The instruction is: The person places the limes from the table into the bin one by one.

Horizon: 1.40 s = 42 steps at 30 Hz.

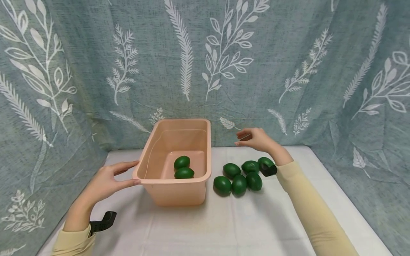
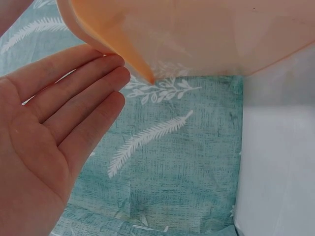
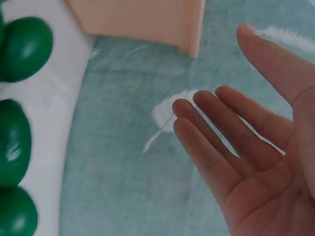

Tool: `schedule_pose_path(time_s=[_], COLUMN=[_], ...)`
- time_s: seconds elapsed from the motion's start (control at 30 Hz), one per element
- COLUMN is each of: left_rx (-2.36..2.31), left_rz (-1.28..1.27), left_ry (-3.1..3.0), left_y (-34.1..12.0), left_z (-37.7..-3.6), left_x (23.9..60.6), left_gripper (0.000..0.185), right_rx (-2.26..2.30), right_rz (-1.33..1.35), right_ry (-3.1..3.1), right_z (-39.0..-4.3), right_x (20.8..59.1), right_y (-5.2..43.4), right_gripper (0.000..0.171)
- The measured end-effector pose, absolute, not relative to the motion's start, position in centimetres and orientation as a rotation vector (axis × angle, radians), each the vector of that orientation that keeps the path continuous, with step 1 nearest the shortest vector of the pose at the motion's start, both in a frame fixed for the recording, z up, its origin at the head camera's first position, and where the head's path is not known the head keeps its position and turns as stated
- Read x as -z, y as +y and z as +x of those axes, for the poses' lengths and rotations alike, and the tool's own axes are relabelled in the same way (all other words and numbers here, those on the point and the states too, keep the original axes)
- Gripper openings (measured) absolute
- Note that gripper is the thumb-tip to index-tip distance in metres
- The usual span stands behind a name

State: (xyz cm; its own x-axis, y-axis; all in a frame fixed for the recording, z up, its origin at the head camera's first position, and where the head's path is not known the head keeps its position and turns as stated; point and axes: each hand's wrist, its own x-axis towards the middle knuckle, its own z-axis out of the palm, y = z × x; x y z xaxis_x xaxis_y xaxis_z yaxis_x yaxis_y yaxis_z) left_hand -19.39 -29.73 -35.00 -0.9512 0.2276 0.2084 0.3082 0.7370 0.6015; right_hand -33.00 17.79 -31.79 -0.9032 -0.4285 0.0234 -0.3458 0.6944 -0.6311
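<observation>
My left hand (image 1: 105, 179) rests at the near left corner of a peach-coloured plastic bin (image 1: 176, 193). Its fingers are nearly straight and touch the rim, with the thumb lower at the front corner. Inside the bin, on its floor, lie two dark green limes (image 1: 184, 173). Beside it on the right, several more limes (image 1: 239, 185) sit in a cluster on the table. Above and behind that cluster my right hand (image 1: 257, 138) hovers with nothing in it. The right wrist view shows its palm (image 3: 266, 201) bare and the fingers loosely extended.
A white cloth (image 1: 192, 231) covers the table. Blue-green curtain fabric (image 1: 275, 71) with white leaf prints hangs behind it and along both sides. The bin's right wall stands between the two groups of limes. Each wrist carries a black device (image 1: 104, 222).
</observation>
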Motion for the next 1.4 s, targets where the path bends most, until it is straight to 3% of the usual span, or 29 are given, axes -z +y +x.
schedule_pose_path(time_s=[0.87,1.4], left_rx=[0.963,0.975], left_rz=[-0.448,-0.426], left_ry=[-2.806,-2.811], left_y=[-29.7,-29.6], left_z=[-19.2,-19.2], left_x=[35.1,35.1], left_gripper=[0.061,0.061], right_rx=[1.03,1.046], right_rz=[-0.298,-0.211], right_ry=[2.908,2.876], right_z=[-32.1,-32.1], right_x=[41.3,45.1], right_y=[28.0,29.0], right_gripper=[0.06,0.073])
